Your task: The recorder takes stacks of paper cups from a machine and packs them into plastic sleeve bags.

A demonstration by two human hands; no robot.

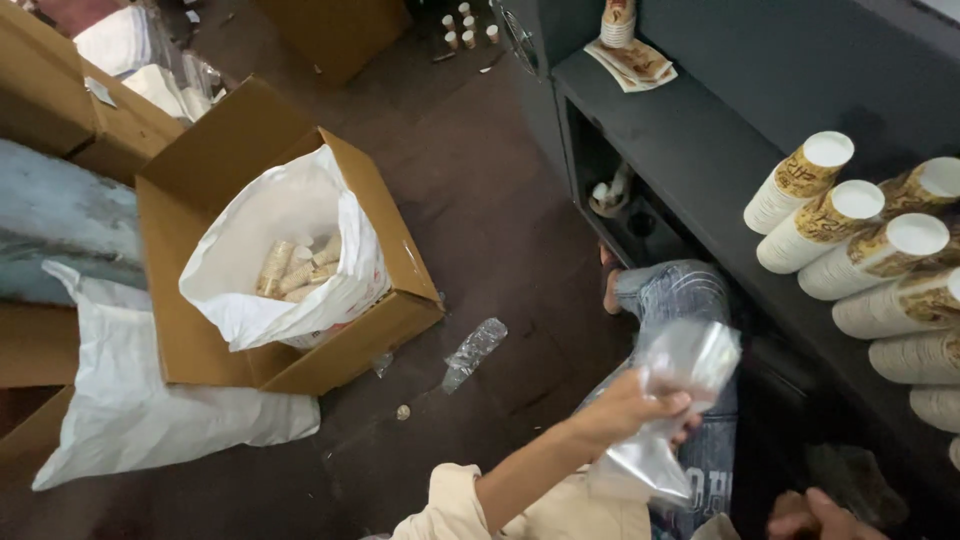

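Dim stockroom floor: left hand (632, 408) pinches a thin clear plastic bag (672, 400).
Fingers pressed on its limp, light, slippery film; right hand (825, 515) barely visible, fingers unclear.

Your left hand (630, 410) holds the clear plastic bag (680, 400) over your denim-clad knee (680, 300). Your right hand (815, 515) sits at the bottom edge, right of the bag. Right of you runs the dark shelf unit (690, 150), with stacks of printed paper cups (860, 240) lying on their sides on top. Left of you the open cardboard box (200, 260) stands on the floor, a white liner bag (270, 250) in it, cup stacks in that. Between box and knee lies a crumpled clear wrapper (473, 352).
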